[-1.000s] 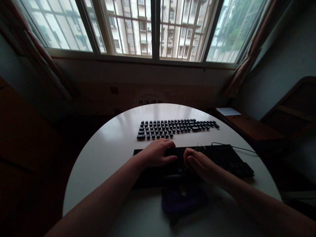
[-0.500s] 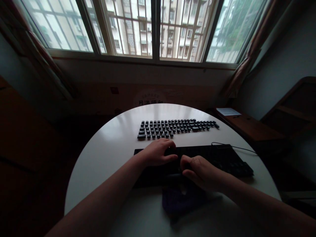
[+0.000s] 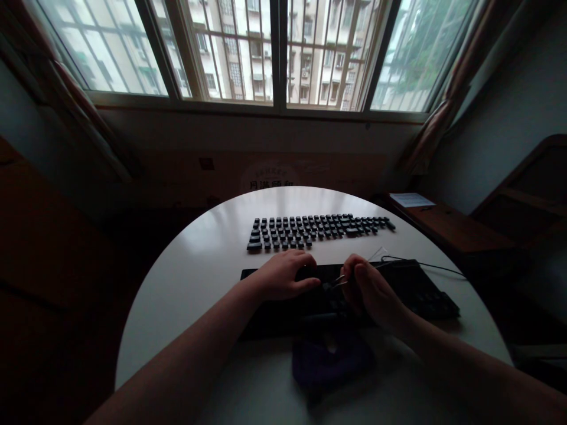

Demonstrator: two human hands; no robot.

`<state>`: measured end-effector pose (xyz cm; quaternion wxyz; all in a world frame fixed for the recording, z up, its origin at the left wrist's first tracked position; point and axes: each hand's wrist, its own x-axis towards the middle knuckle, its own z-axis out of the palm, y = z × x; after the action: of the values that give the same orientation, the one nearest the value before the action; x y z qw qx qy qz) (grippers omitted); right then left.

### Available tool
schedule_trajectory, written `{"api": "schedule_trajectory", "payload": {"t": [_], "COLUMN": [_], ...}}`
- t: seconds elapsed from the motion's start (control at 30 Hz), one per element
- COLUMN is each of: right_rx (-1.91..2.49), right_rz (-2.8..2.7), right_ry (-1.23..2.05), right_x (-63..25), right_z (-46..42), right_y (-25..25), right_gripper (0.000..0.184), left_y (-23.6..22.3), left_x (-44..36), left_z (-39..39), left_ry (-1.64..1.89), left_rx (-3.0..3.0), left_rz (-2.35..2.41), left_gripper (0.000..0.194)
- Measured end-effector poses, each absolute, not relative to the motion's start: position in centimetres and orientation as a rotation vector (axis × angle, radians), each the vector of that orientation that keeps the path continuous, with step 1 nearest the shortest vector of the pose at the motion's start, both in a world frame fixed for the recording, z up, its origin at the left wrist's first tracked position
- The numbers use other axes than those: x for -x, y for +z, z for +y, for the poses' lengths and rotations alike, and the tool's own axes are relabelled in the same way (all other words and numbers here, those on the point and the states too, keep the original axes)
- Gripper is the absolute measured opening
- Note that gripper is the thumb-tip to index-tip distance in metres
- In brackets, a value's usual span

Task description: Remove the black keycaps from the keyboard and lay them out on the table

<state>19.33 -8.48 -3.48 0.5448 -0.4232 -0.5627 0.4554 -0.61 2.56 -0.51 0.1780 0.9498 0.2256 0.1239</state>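
Note:
A black keyboard (image 3: pixel 411 289) lies across the round white table (image 3: pixel 195 277). My left hand (image 3: pixel 283 274) rests curled on the keyboard's left part, fingers pressed down on it. My right hand (image 3: pixel 374 292) is closed around a thin wire keycap puller (image 3: pixel 354 268), whose prongs point left at the keys between my hands. Behind the keyboard, several loose black keycaps (image 3: pixel 316 227) stand in neat rows on the table.
A dark purple cloth (image 3: pixel 330 360) lies at the table's near edge, in front of the keyboard. The keyboard's cable (image 3: pixel 425 264) runs off to the right. A wooden side table with a paper (image 3: pixel 410 199) stands at the right. Windows fill the wall beyond.
My right hand has turned and lifted slightly to the right, and the wire puller now shows sticking out of it. My left hand has stayed in place on the keyboard.

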Motion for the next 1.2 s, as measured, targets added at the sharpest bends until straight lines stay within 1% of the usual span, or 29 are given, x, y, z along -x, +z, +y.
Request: {"api": "schedule_trajectory", "payload": {"t": [0.17,0.3,0.4,0.5,0.6,0.73,0.83,0.9,0.97,1.0,1.13,1.2], "right_rx": [0.983,1.013,0.968,0.872,0.883,0.991,1.086,1.125,1.135,1.126,1.016,0.954], "right_rz": [-1.398,-1.573,-1.771,-1.913,-1.949,-1.907,-1.797,-1.766,-1.8,-1.844,-2.03,-2.057], "right_ry": [1.048,0.913,0.798,0.724,0.678,0.564,0.393,0.229,0.113,0.113,0.272,0.254], "right_x": [-19.6,-20.0,-20.2,-20.4,-20.5,-20.8,-21.3,-21.6,-21.6,-21.6,-21.0,-20.8], "right_z": [-8.8,-9.1,-9.0,-8.9,-8.9,-9.0,-9.0,-9.0,-9.0,-9.1,-9.2,-9.1], "right_y": [-3.1,-2.3,-1.8,-1.5,-1.4,-1.3,-0.9,-0.4,0.0,0.1,-0.3,-0.7], "right_gripper": [0.029,0.014,0.009,0.01,0.016,0.033,0.046,0.045,0.033,0.028,0.037,0.035], "left_y": [0.9,2.1,2.2,2.0,1.6,1.3,1.5,1.8,2.1,2.3,2.2,1.9], "left_x": [0.6,0.4,0.1,0.0,-0.1,0.0,0.2,0.3,0.2,0.1,-0.5,-0.7], "left_z": [1.8,0.8,0.4,0.4,0.5,1.0,1.3,1.3,1.0,0.8,-0.1,-0.3], "left_ry": [0.442,0.472,0.438,0.423,0.423,0.448,0.507,0.544,0.554,0.551,0.519,0.48], "left_rx": [-2.733,-2.724,-2.74,-2.747,-2.743,-2.736,-2.669,-2.6,-2.54,-2.508,-2.332,-2.251], "left_rz": [0.612,0.615,0.648,0.663,0.671,0.699,0.779,0.798,0.751,0.713,0.543,0.489], "left_gripper": [0.023,0.022,0.017,0.017,0.017,0.018,0.016,0.015,0.016,0.017,0.018,0.022]}}
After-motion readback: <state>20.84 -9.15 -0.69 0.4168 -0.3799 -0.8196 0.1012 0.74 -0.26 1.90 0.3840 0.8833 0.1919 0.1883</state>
